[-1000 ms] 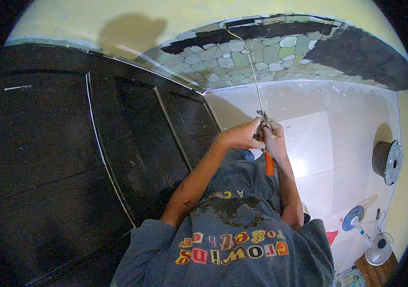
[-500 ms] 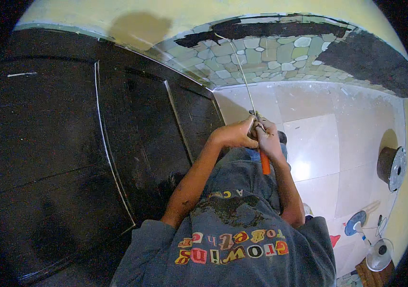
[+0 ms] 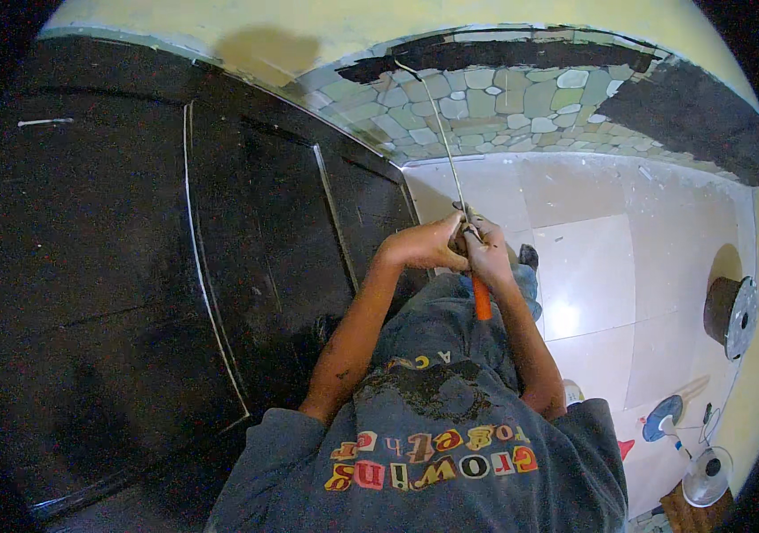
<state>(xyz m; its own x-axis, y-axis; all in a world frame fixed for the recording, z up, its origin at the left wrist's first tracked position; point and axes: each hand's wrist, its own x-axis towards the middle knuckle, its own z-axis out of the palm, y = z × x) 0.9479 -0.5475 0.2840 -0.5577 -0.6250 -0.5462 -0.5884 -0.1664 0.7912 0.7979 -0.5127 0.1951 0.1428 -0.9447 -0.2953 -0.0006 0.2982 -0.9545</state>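
A long-framed paint roller with a thin bent metal rod and an orange handle is in my hands in front of me. My right hand wraps round it just above the orange handle. Beside it, my left hand is closed at the rod's lower end, its fingertips close to the right hand. Away from me the rod reaches up to a black painted strip on the stone-patterned wall. The rod's far end bends left there; the roller head cannot be made out against the black.
Dark panelled doors stand close on my left. Pale floor tiles lie to the right, with a dark spool-like object by the right wall. A fan-like object and a blue disc sit at lower right. Another black patch covers the wall's right part.
Both hands and the orange handle have shifted slightly left, and the rod's bent end has slid a little left along the black strip. The grip looks the same.
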